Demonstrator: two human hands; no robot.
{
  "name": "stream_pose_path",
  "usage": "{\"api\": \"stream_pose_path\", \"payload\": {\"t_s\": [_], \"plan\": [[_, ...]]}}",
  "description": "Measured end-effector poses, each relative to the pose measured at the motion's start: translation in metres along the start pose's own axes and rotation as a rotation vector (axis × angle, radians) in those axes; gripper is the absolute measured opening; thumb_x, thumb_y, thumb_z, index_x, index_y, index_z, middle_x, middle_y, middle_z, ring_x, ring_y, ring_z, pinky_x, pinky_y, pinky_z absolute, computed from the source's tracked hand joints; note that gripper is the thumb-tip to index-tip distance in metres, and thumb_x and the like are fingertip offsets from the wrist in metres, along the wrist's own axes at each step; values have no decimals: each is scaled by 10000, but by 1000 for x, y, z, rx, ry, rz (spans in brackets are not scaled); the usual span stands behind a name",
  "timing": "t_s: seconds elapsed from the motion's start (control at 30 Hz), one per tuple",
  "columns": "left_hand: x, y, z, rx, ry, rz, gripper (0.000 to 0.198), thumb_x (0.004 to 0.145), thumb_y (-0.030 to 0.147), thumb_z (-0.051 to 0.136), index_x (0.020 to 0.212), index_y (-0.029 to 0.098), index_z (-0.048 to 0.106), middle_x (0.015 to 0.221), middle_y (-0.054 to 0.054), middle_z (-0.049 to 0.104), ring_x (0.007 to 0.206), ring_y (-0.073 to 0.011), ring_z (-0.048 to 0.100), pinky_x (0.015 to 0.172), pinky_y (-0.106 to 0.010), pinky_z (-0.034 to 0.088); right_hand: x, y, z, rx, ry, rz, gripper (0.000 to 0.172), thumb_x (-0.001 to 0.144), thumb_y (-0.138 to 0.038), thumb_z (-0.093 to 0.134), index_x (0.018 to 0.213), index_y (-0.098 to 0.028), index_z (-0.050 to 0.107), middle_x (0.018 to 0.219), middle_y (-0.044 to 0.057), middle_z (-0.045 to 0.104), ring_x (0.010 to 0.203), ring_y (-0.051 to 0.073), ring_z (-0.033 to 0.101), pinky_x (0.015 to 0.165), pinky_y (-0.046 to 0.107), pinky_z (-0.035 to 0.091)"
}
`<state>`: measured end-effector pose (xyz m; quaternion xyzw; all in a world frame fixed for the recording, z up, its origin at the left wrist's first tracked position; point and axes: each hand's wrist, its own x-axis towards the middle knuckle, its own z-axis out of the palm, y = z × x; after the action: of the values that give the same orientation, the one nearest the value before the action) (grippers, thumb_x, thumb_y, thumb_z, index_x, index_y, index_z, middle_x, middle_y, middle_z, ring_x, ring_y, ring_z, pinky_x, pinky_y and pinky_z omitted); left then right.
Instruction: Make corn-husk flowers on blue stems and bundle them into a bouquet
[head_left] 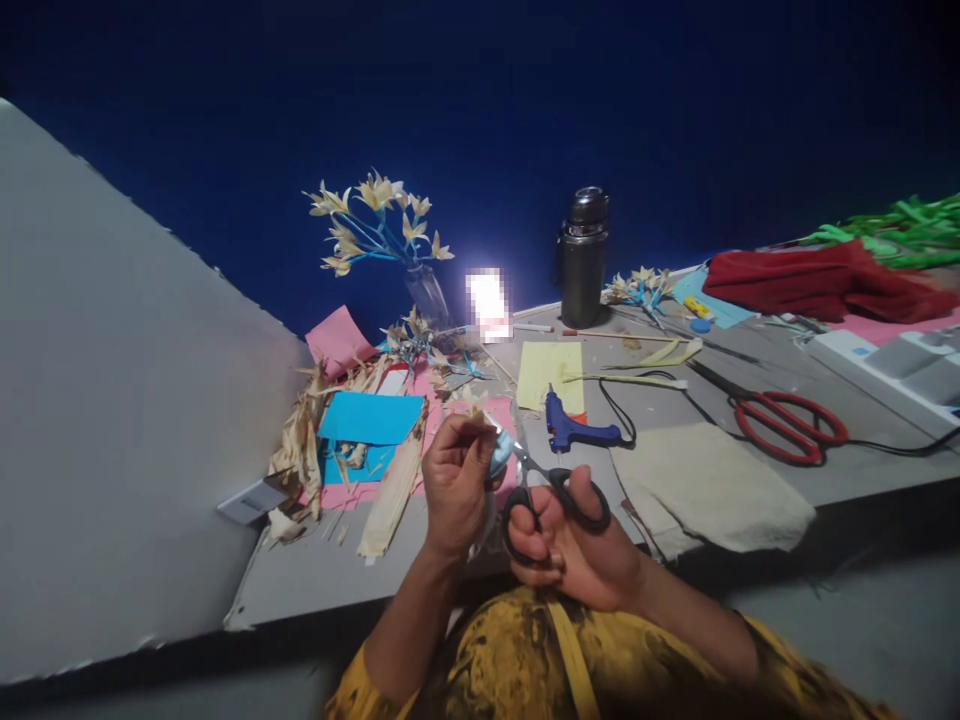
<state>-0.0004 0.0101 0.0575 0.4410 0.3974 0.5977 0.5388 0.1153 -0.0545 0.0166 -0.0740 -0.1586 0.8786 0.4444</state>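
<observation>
My left hand is closed in a pinch on a small light-blue piece held up over the table's front edge. My right hand is wrapped through the black handles of a pair of scissors, whose blades point up at the blue piece. Both hands sit close together above my yellow patterned sleeves. Dried husk strips and blue paper lie just left of my left hand.
A blue glue gun with a black cord lies on yellow paper. Red-handled scissors, beige cloth, a dark flask, a glass vase of husk flowers, red cloth and a white power strip stand around.
</observation>
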Motion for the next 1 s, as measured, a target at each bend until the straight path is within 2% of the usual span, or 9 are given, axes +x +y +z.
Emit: {"api": "stream_pose_path", "payload": {"t_s": [0.13, 0.23, 0.3, 0.4, 0.5, 0.63, 0.8, 0.9, 1.0], "plan": [[-11, -3, 0, 28, -18, 6, 299, 727, 397, 811, 767, 202, 588, 687, 34, 562, 476, -51, 432, 386, -156, 370, 1, -13, 4, -35, -13, -37, 645, 664, -809, 670, 669, -178, 539, 541, -74, 327, 482, 70, 183, 451, 211, 166], [-21, -2, -9, 109, -37, -41, 302, 722, 387, 815, 742, 186, 590, 714, 10, 601, 541, -75, 516, 432, -164, 437, -5, -41, 5, -111, 154, -366, 636, 687, -797, 659, 573, -217, 426, 544, -72, 244, 513, 108, 198, 466, 234, 218], [-22, 0, -15, 114, -3, -89, 318, 706, 394, 821, 743, 181, 589, 731, 9, 610, 534, -77, 528, 420, -168, 444, -10, -56, 6, -176, 309, -561, 601, 696, -781, 667, 612, -230, 442, 571, -66, 277, 517, 116, 191, 458, 241, 220], [-13, 6, -19, 70, 99, -108, 339, 692, 406, 822, 785, 194, 574, 707, 35, 595, 487, -64, 499, 405, -164, 434, -8, -61, 8, -368, 371, -492, 540, 607, -669, 819, 677, -208, 546, 665, -16, 506, 546, 101, 332, 475, 242, 263], [-1, 12, -17, 129, 135, -6, 308, 709, 394, 812, 817, 199, 598, 736, 35, 608, 529, -68, 514, 457, -165, 461, 10, -57, 13, -564, 423, -409, 498, 558, -499, 902, 827, -161, 655, 759, 30, 642, 566, 89, 428, 518, 240, 330], [9, 11, -15, 200, 164, 108, 246, 754, 382, 778, 822, 203, 624, 765, 30, 604, 605, -82, 529, 551, -176, 477, 41, -58, 17, -717, 450, -384, 454, 559, -376, 887, 887, -147, 673, 769, 23, 673, 607, 103, 514, 563, 236, 419], [20, 1, -26, 178, 82, 175, 189, 764, 313, 768, 802, 183, 636, 793, 9, 622, 738, -110, 577, 702, -202, 479, 76, -54, 7, -871, 490, -445, 393, 562, -328, 849, 850, -155, 643, 679, -35, 602, 584, 101, 521, 552, 230, 428], [26, 2, -44, 132, 200, 82, 215, 765, 316, 767, 785, 176, 604, 709, 38, 600, 613, -76, 533, 608, -184, 446, 92, -55, -3, -1015, 521, -503, 340, 627, -350, 800, 856, -160, 636, 667, -37, 587, 573, 107, 513, 548, 237, 421], [29, 10, -66, -20, 322, 34, 286, 715, 328, 814, 763, 173, 579, 682, 52, 601, 598, -65, 550, 634, -190, 476, 103, -61, -10, -1223, 580, -460, 263, 683, -341, 748, 843, -165, 637, 660, -18, 611, 584, 131, 542, 560, 253, 427]]}}
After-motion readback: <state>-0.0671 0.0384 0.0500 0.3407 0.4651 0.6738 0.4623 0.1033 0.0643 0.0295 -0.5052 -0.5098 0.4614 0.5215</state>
